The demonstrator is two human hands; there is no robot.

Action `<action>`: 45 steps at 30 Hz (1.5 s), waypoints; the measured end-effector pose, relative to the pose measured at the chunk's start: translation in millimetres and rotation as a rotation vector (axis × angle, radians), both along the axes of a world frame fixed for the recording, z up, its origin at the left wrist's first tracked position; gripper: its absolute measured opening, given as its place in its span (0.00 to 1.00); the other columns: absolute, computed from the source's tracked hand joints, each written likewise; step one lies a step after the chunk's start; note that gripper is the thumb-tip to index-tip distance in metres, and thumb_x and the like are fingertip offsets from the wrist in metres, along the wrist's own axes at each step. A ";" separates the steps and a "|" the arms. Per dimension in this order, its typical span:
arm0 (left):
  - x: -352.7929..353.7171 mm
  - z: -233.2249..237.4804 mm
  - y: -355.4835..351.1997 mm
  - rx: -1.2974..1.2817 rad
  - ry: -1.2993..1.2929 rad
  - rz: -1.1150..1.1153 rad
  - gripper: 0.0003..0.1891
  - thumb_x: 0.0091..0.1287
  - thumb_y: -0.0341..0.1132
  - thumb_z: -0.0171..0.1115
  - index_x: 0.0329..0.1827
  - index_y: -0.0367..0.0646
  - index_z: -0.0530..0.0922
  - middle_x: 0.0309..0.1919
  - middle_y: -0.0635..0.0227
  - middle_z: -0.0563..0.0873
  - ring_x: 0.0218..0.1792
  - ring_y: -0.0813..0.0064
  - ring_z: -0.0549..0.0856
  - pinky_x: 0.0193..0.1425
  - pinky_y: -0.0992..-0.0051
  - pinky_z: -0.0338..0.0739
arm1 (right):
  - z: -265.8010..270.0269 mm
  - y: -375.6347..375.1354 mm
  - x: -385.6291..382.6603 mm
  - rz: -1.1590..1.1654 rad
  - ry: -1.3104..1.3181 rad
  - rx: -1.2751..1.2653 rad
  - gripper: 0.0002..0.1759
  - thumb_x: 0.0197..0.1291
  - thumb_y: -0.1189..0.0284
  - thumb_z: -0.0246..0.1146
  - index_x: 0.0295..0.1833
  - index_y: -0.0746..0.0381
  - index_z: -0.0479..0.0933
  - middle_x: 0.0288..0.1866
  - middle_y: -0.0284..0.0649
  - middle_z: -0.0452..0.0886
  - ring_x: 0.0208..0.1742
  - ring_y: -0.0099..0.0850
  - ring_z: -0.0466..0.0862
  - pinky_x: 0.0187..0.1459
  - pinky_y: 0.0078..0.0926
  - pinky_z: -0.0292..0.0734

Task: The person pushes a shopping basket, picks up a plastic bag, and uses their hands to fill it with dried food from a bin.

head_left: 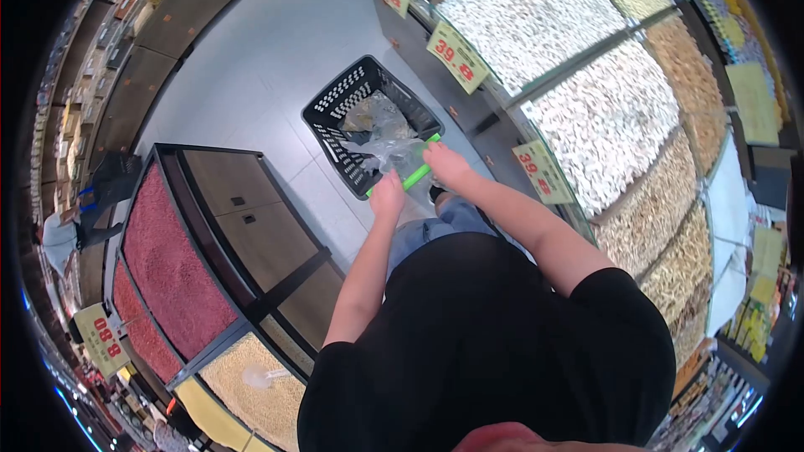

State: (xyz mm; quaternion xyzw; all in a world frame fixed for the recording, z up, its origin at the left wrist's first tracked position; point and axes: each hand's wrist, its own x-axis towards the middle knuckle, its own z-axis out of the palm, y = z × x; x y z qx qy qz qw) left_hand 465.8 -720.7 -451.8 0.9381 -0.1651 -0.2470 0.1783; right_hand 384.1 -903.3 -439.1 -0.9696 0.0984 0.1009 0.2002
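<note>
I look down past a black shirt at both hands over a black shopping basket [335, 100] on the floor. My left hand [388, 194] and my right hand [450, 166] both grip a clear plastic bag [394, 153] along its green zip strip, one hand at each end. The bag hangs just above the basket's near rim. Inside the basket lies another clear bag of pale goods [377, 117].
Bulk bins of pale nuts or beans [603, 117] with yellow price tags [457, 55] run along the right. A dark-framed bin stand with red grain [172, 259] stands on the left. Grey floor [268, 50] lies between them.
</note>
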 end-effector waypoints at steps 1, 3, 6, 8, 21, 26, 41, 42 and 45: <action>-16.5 0.8 6.4 -0.033 -0.040 -0.023 0.34 0.82 0.54 0.38 0.39 0.35 0.86 0.38 0.42 0.89 0.43 0.40 0.89 0.50 0.45 0.81 | 0.4 7.2 -17.5 -0.017 0.013 0.005 0.09 0.62 0.75 0.60 0.47 0.64 0.76 0.54 0.49 0.77 0.63 0.48 0.80 0.54 0.44 0.85; -48.7 -6.0 17.9 -0.004 -0.028 -0.070 0.33 0.82 0.53 0.38 0.38 0.36 0.86 0.37 0.43 0.89 0.42 0.40 0.89 0.49 0.46 0.81 | 0.1 17.6 -54.3 -0.051 0.033 -0.001 0.10 0.62 0.75 0.60 0.48 0.64 0.77 0.55 0.50 0.78 0.64 0.48 0.79 0.55 0.44 0.85; -100.6 -15.7 41.1 0.017 -0.037 -0.116 0.32 0.82 0.52 0.38 0.38 0.36 0.86 0.37 0.43 0.90 0.40 0.40 0.89 0.48 0.45 0.82 | -12.1 45.6 -115.0 -0.075 0.055 0.005 0.10 0.63 0.75 0.59 0.49 0.65 0.78 0.56 0.50 0.79 0.65 0.49 0.79 0.57 0.43 0.84; -132.3 -16.6 54.7 -0.007 -0.062 -0.139 0.32 0.82 0.52 0.37 0.38 0.36 0.86 0.37 0.44 0.90 0.41 0.40 0.89 0.48 0.45 0.82 | -18.5 59.9 -150.0 -0.074 0.053 0.018 0.11 0.64 0.75 0.58 0.50 0.65 0.78 0.56 0.51 0.79 0.66 0.49 0.79 0.58 0.43 0.84; -366.6 -28.5 109.3 0.031 -0.047 -0.102 0.32 0.82 0.53 0.41 0.39 0.34 0.85 0.37 0.38 0.88 0.44 0.35 0.87 0.49 0.42 0.79 | -35.0 110.7 -378.8 -0.011 0.048 -0.017 0.14 0.64 0.72 0.60 0.49 0.70 0.81 0.54 0.58 0.81 0.61 0.53 0.83 0.44 0.43 0.90; -470.9 -34.1 132.9 0.001 0.015 -0.135 0.30 0.83 0.51 0.44 0.37 0.32 0.84 0.34 0.34 0.85 0.41 0.32 0.85 0.46 0.42 0.78 | -38.1 135.2 -479.6 -0.086 0.066 0.049 0.16 0.63 0.71 0.60 0.50 0.71 0.83 0.59 0.65 0.81 0.63 0.58 0.82 0.45 0.42 0.90; -697.7 6.0 183.8 -0.118 -0.075 -0.115 0.28 0.83 0.48 0.45 0.36 0.30 0.83 0.35 0.35 0.86 0.41 0.32 0.85 0.46 0.41 0.77 | -4.2 187.1 -708.4 -0.093 0.065 -0.024 0.12 0.59 0.73 0.63 0.46 0.68 0.79 0.50 0.53 0.82 0.56 0.48 0.85 0.45 0.40 0.90; -708.6 6.8 183.2 -0.119 -0.088 -0.106 0.28 0.83 0.48 0.45 0.36 0.30 0.82 0.34 0.35 0.86 0.41 0.32 0.85 0.46 0.41 0.78 | 2.4 187.5 -718.8 -0.096 0.066 -0.028 0.12 0.59 0.73 0.63 0.46 0.68 0.79 0.50 0.53 0.82 0.56 0.48 0.85 0.45 0.40 0.90; -734.7 4.2 193.4 -0.166 -0.131 -0.137 0.29 0.83 0.47 0.44 0.35 0.29 0.82 0.33 0.35 0.86 0.40 0.32 0.85 0.45 0.42 0.78 | 11.3 198.3 -748.0 -0.115 0.082 -0.018 0.11 0.60 0.73 0.63 0.46 0.68 0.79 0.49 0.52 0.82 0.56 0.48 0.85 0.46 0.41 0.89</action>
